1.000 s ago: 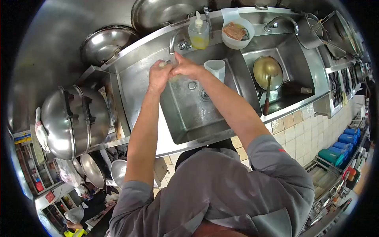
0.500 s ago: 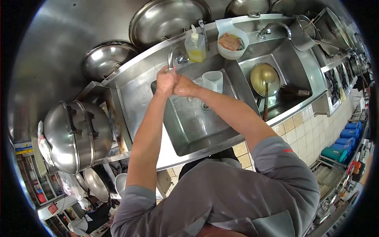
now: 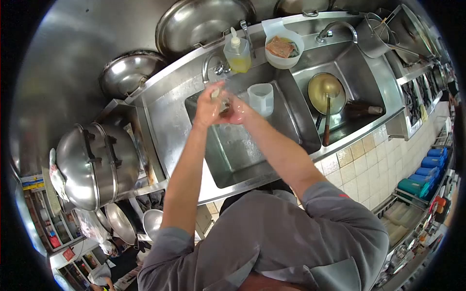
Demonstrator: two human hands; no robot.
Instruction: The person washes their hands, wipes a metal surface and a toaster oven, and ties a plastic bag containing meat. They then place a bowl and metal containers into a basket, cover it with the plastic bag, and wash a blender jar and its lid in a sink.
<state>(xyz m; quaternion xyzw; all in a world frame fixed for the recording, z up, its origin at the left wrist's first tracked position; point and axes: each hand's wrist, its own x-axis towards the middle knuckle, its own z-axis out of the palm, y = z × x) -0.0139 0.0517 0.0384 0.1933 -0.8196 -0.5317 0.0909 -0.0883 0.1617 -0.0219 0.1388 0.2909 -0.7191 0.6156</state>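
Both hands are wet and close together below the curved faucet (image 3: 206,68), over the left end of the left sink basin (image 3: 238,169). My left hand (image 3: 208,107) has its fingers stretched toward the faucet. Beside it, my right hand (image 3: 236,110) is cupped with the palm partly showing and its fingers apart. Splashing water blurs the space between them, and I make out no object there. A translucent white plastic jug (image 3: 261,101) stands in the basin, just right of my right hand. On the ledge behind is a pump bottle (image 3: 239,58) of yellow liquid.
A white container (image 3: 282,60) holding a reddish-brown piece sits on the ledge between the basins. The right basin has a large brass-coloured ladle (image 3: 326,97) and a brown bottle (image 3: 366,109). Large metal pans (image 3: 201,24) lean against the wall; a big steel vessel (image 3: 77,169) stands left.
My hands have come apart from being clasped under the faucet and opened, shifting slightly toward me. Water now splashes around them. The view has shifted slightly.
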